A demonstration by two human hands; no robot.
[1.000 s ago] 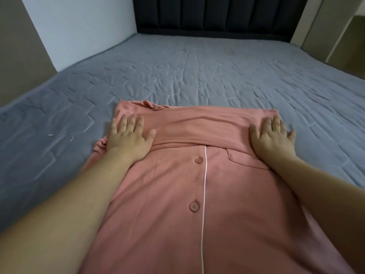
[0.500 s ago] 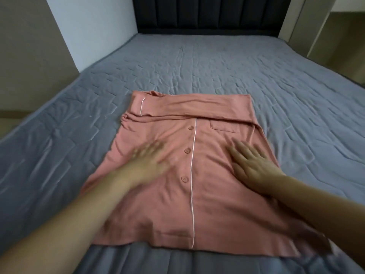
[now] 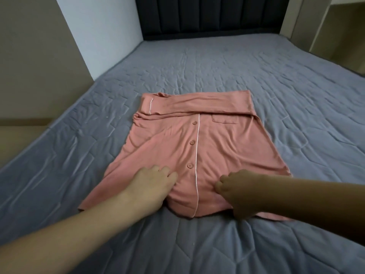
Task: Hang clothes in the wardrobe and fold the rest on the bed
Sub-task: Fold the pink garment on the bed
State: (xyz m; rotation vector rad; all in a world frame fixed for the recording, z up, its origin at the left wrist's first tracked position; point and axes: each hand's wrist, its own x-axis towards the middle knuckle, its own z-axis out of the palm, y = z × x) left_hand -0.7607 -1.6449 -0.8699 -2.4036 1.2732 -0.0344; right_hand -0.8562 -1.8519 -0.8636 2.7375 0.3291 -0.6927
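Left hand [image 3: 153,183]: it is lying on the pink pajama shirt [image 3: 167,147] near the hem, left of the button placket, fingers curled and bunching the cloth; its grip is closing on the fabric.
Pajama shirt: it is lying face up in the middle of the grey quilted bed [image 3: 296,95], top part folded down over the chest in a band, sleeves tucked out of sight; three buttons [image 3: 191,142] and white piping [image 3: 197,155] are running down the front, and a chest pocket [image 3: 224,119] is sitting just under the folded band.
Right hand [image 3: 235,189]: it is resting right of the piping by the hem, fingers curled into the cloth, pinching it.
Step in hand: I judge they are taking the bottom edge to fold it up toward the band.
Doing it well: both hands should be lifting level and together, keeping the piping straight, laying the hem square on the band, then smoothing outward.
Writing: no brand, label or lettering is showing anywhere.
Headboard [image 3: 209,16]: dark and padded, standing at the far end.
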